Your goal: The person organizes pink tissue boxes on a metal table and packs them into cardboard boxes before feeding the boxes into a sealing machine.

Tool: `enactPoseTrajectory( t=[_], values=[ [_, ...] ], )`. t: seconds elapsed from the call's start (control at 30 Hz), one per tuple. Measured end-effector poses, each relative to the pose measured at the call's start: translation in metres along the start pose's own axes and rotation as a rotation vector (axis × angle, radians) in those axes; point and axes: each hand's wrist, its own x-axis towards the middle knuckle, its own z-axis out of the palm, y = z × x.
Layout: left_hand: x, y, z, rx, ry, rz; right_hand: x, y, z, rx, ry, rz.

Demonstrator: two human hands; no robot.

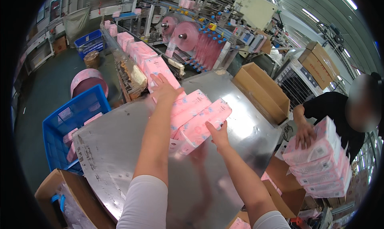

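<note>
Right hand [220,138] was nearest, thumb and forefinger spread against the right long side of the front pink pack [205,127]; whether it gripped couldn't be told, other fingers hidden. That pack lay on the metal table [240,165], up and left of the hand, long axis running lower left to upper right. Second pack [191,106] sat alongside it, roughly parallel, just beyond. Left hand [164,91] was farther out, spread flat and unclenched on a third pack [160,67], whose long axis ran away up-left, crosswise to the other two. More packs [140,53] lined up behind it; pink rolls [187,35] stood on the machine farther back.
</note>
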Motion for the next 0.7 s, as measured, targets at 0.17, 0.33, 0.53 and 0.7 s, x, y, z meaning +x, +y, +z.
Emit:
enactPoseTrajectory(
  t=[0.17,0.33,0.53,0.7],
  values=[
    [0.042,-0.056,0.005,0.134,-0.117,0.240,-0.024,-0.017,0.007,0.001,-0.191,0.227],
    [-0.018,0.005,-0.009,0.194,-0.201,0.088,-0.029,-0.017,-0.030,-0.096,-0.218,0.314],
    [-0.013,-0.016,0.004,0.226,-0.062,0.197,-0.041,-0.013,-0.028,-0.079,-0.282,0.298],
    [-0.057,-0.070,-0.024,0.269,-0.314,0.534,-0.059,0.005,-0.048,0.180,-0.430,0.529]
  ],
)
